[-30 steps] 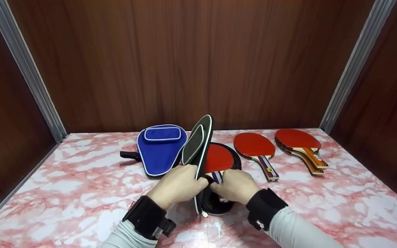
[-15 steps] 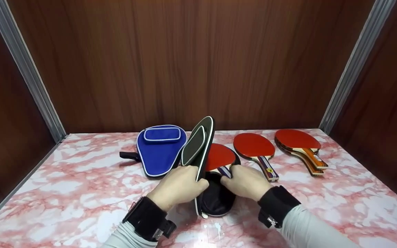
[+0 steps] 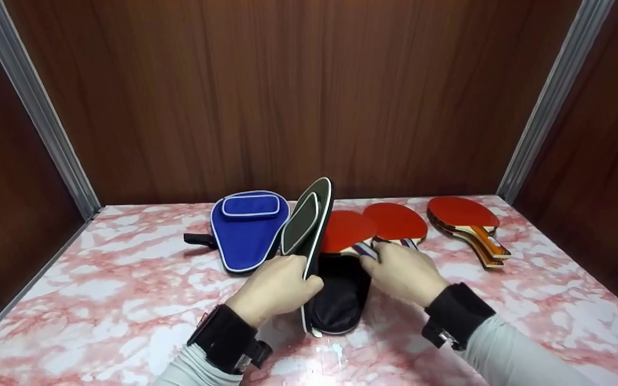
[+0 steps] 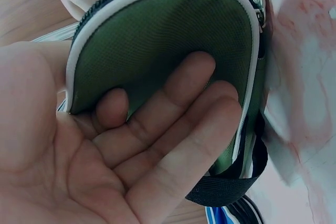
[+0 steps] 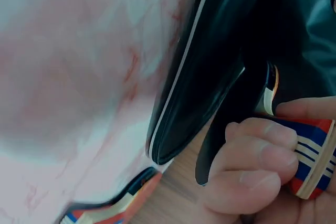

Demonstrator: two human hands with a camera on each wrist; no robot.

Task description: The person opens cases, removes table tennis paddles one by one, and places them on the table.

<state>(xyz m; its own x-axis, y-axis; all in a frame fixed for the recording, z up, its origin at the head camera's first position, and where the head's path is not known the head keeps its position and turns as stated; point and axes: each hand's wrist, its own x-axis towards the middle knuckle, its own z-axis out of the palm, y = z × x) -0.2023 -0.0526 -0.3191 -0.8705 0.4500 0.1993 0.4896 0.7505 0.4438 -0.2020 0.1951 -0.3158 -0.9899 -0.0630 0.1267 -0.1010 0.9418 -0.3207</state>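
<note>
My left hand (image 3: 279,287) grips the raised cover of a dark green paddle case (image 3: 299,225), its thumb on the inner side and fingers on the outer. Those fingers lie against the green fabric (image 4: 152,30) in the left wrist view. The case's black lining (image 3: 336,295) shows in its lower half. My right hand (image 3: 408,271) holds a red table tennis paddle (image 3: 349,228) by its striped handle (image 5: 315,153). The paddle's blade tilts over the upper part of the case, its left edge hidden behind the cover. Whether blade and lining touch, I cannot tell.
Behind my right hand lies another red paddle (image 3: 395,219), its handle mostly hidden. A stack of paddles (image 3: 462,212) with orange handles is farther right. To the left, a blue paddle case (image 3: 250,233) lies flat, its black strap (image 3: 200,239) sticking out. Wood-grain panels (image 3: 309,107) enclose the marbled table.
My right hand has moved right and away from me with the paddle, baring more of the case's lining. The paddle's handle now overlaps the neighbouring paddle. My left hand keeps holding the cover up.
</note>
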